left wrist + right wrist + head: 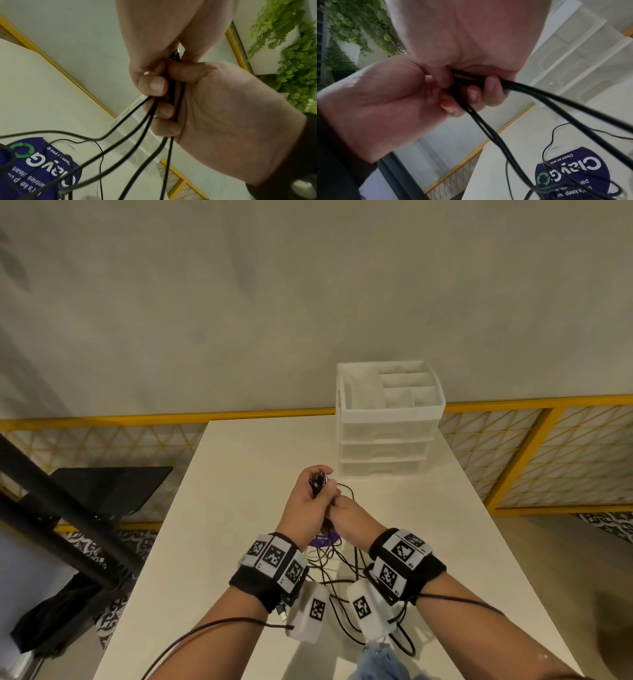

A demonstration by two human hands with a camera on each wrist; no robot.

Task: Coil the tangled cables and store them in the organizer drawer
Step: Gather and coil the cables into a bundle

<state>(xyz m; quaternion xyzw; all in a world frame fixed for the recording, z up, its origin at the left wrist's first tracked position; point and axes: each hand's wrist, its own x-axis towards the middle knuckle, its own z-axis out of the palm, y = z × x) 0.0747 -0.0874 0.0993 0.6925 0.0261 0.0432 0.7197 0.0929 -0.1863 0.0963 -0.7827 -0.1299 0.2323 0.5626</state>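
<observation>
Both grips hold the black cables (322, 491), left hand (305, 501) and right hand (349, 513) together above the white table (239, 474), slack trailing over a purple sticker (323, 540); white organizer (388, 433) at table's far edge, drawers closed, top tray compartments bare, yellow railing (102, 419) behind.

Lighting: dim, warm, even; soft shadows under the cables (337, 587) on the table (239, 474). Head view: wide-angle bending at frame edges. Wrist views: motion blur, skin overexposed near top, lower corners dark.
</observation>
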